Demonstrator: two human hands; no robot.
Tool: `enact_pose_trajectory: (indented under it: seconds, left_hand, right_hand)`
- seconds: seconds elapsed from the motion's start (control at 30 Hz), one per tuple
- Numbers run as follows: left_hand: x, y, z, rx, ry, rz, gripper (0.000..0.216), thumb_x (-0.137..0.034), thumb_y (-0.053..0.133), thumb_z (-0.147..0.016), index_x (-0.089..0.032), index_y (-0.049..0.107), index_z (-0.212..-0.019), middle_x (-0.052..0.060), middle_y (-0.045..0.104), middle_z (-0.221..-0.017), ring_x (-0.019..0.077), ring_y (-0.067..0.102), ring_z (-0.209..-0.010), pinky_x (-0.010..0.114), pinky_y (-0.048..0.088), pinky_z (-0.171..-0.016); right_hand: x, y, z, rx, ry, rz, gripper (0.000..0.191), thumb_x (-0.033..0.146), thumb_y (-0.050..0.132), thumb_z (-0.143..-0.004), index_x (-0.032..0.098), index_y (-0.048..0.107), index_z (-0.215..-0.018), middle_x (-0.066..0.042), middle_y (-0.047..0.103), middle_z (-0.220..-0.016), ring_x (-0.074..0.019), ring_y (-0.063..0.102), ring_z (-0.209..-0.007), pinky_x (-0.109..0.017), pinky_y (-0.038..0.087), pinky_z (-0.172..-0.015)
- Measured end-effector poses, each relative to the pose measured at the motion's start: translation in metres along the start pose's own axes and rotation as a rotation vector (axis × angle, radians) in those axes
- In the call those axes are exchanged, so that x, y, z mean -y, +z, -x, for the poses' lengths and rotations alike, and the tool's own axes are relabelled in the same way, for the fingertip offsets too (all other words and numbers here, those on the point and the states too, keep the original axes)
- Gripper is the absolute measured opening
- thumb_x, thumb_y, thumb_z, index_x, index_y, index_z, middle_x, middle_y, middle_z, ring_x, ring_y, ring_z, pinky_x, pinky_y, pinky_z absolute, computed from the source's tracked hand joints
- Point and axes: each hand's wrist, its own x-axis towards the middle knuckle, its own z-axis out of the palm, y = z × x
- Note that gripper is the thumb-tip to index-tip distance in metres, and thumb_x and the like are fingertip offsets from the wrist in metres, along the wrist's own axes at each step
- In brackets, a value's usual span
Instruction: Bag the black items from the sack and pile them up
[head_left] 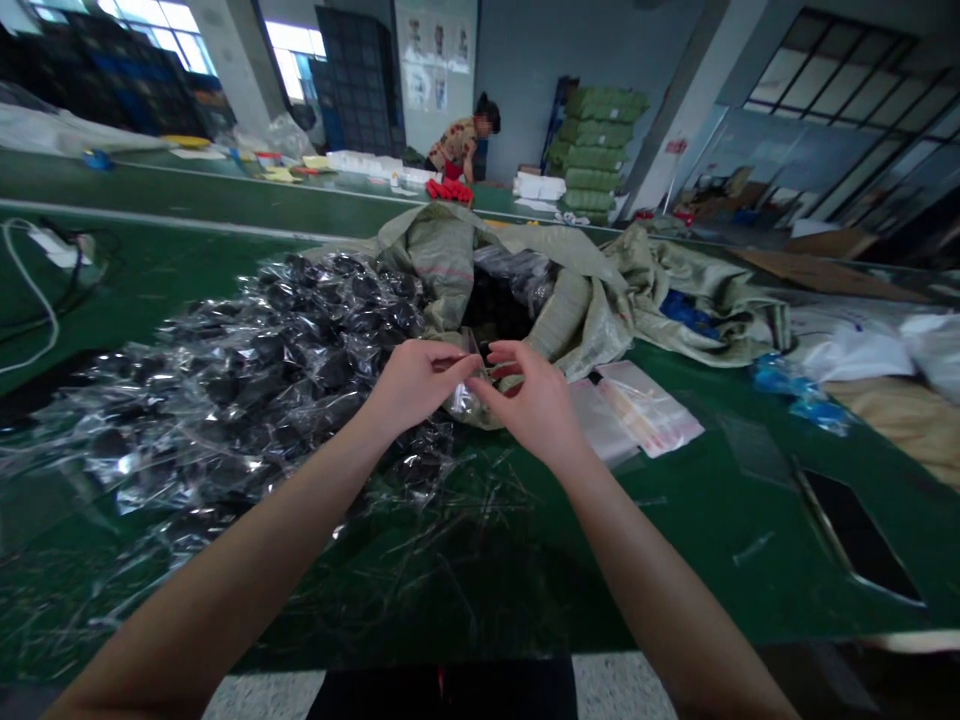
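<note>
Both hands meet dead centre of the frame, just in front of the open woven sack [585,300]. The left hand [416,385] and right hand [534,405] each have their fingers pinched on the top edge of a small clear packet [466,398], which hangs between them above the tabletop [675,540]. I can't make out what's inside it, the film is too shiny.

Stuff that could go sideways, as I see it:

- That film looks slick. With only fingertips on it, one hand tugging harder than the other could make the packet slip out or tear along the edge.
- If it drops, it lands right at the edge of the big pile of bagged black parts [247,380] at centre left, and good luck telling it apart from those.
- The loose clear scraps [420,540] in the lower middle could snag on a forearm and get dragged off the near edge.
- The stack of flat empty bags [645,405] sits just right of the right hand, so a careless elbow could fan it out.
- There's a dark rectangular opening [855,540] in the tabletop at lower right, and anything that slides that way is gone.
</note>
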Motion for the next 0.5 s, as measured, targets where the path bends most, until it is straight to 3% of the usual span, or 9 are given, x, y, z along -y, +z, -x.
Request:
enact_pose_trajectory:
  seconds: [0.1, 0.33, 0.5]
  left_hand:
    - [-0.004, -0.004, -0.006, 0.032, 0.036, -0.117, 0.034, -0.041, 0.054, -0.087, -0.015, 0.075, -0.079, 0.002, 0.071, -0.069, 0.0131, 0.058, -0.060, 0.024, 0.042, -0.057]
    - [-0.013, -0.010, -0.006, -0.003, 0.082, -0.338, 0.033, -0.035, 0.051, -0.088, -0.016, 0.070, -0.069, 0.002, 0.068, -0.064, 0.0127, 0.056, -0.058, 0.024, 0.038, -0.057]
    - [-0.025, -0.010, 0.003, -0.111, 0.071, -0.530, 0.030, -0.030, 0.049, -0.089, -0.016, 0.062, -0.066, 0.003, 0.064, -0.064, 0.0129, 0.057, -0.059, 0.025, 0.039, -0.060]
  right_hand:
    - [-0.002, 0.007, -0.013, 0.017, 0.036, -0.030, 0.010, 0.022, 0.062, -0.084, 0.019, 0.067, -0.092, -0.003, 0.073, -0.088, -0.0160, 0.068, -0.075, -0.030, 0.053, -0.074]
    - [-0.001, 0.011, -0.020, -0.090, 0.096, 0.108, 0.008, 0.019, 0.060, -0.082, 0.019, 0.064, -0.089, -0.003, 0.073, -0.081, -0.0172, 0.068, -0.071, -0.029, 0.051, -0.071]
    - [0.003, 0.008, -0.012, -0.219, -0.037, 0.280, 0.006, 0.016, 0.055, -0.086, 0.018, 0.060, -0.085, -0.003, 0.067, -0.077, -0.0160, 0.064, -0.070, -0.027, 0.046, -0.064]
